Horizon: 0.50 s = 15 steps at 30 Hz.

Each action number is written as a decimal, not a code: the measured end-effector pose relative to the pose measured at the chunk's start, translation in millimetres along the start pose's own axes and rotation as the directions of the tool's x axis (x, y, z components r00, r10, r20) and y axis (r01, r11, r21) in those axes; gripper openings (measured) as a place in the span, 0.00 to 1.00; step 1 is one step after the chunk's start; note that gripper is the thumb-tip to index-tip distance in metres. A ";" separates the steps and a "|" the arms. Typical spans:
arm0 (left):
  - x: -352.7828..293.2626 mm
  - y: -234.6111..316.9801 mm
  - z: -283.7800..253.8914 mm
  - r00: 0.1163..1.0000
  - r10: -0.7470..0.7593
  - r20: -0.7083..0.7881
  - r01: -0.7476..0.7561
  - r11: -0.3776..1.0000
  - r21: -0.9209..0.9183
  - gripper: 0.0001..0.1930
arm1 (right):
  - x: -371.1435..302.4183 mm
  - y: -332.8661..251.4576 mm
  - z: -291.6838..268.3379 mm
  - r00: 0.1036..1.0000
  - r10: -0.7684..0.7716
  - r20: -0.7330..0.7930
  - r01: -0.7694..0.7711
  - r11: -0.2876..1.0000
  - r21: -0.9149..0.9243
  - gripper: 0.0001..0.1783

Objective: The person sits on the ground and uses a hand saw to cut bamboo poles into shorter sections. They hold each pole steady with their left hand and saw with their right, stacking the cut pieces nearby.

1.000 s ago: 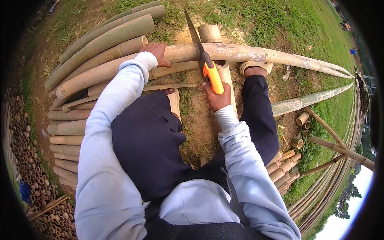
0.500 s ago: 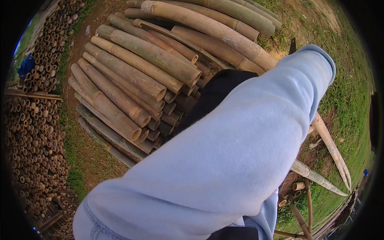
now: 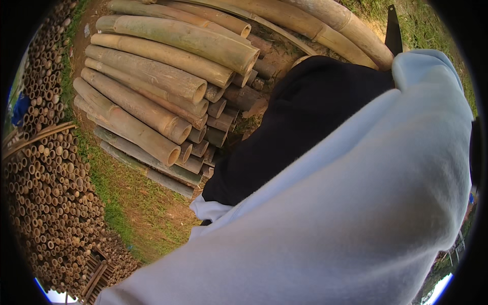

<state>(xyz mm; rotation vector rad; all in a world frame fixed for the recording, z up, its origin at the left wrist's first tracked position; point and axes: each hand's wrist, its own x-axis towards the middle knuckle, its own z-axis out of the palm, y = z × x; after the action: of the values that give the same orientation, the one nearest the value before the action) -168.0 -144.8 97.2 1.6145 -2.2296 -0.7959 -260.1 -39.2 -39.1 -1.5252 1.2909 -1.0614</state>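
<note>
A pale blue sleeve (image 3: 345, 218) of mine fills the lower right, its far end beside a long bamboo pole. Neither of my hands shows; the sleeve and dark clothing hide whatever they hold. Just beyond the sleeve's far end, a dark saw blade (image 3: 393, 31) with a hole near its tip stands up; its handle is out of sight. Next to the blade lies the thick bamboo pole (image 3: 356, 35), its near end running toward the sleeve. Black cloth (image 3: 305, 117), apparently over my bent leg, covers the ground between the sleeve and the cut bamboo.
Several cut bamboo lengths (image 3: 147, 84) lie stacked side by side at the upper left, open ends toward me. A tall stack of bamboo (image 3: 56, 203), cut ends showing, lines the left side, with a blue object (image 3: 20, 109) by it. Grass (image 3: 142, 213) separates the two stacks.
The view has shifted, and the sleeve now covers more of the right side. More of the saw blade and the black cloth shows. The bamboo stack appears farther up and left.
</note>
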 end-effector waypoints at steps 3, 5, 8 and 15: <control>0.8 12.4 5.2 1.000 0.020 0.024 -0.021 0.999 0.024 0.24 | 9.6 0.4 12.0 1.000 -0.009 -0.008 0.009 1.000 -0.003 0.09; 0.7 20.6 11.3 0.999 0.032 0.042 -0.033 0.999 0.025 0.24 | 15.5 -0.5 16.6 1.000 -0.014 -0.007 0.013 1.000 -0.018 0.09; 2.1 29.0 17.0 0.997 0.053 0.062 -0.056 0.998 0.042 0.24 | 45.4 -7.7 49.2 0.999 -0.044 0.006 0.045 0.997 -0.069 0.09; -3.9 40.8 15.2 0.997 0.042 0.068 -0.049 0.992 0.112 0.24 | 75.1 9.7 23.4 0.996 -0.084 -0.013 0.080 0.976 -0.204 0.10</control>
<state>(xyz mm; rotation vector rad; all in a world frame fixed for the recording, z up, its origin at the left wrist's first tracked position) -206.5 -127.8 108.8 1.6025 -2.3890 -0.7325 -232.3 -112.8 -49.1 -1.7374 1.3967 -1.0244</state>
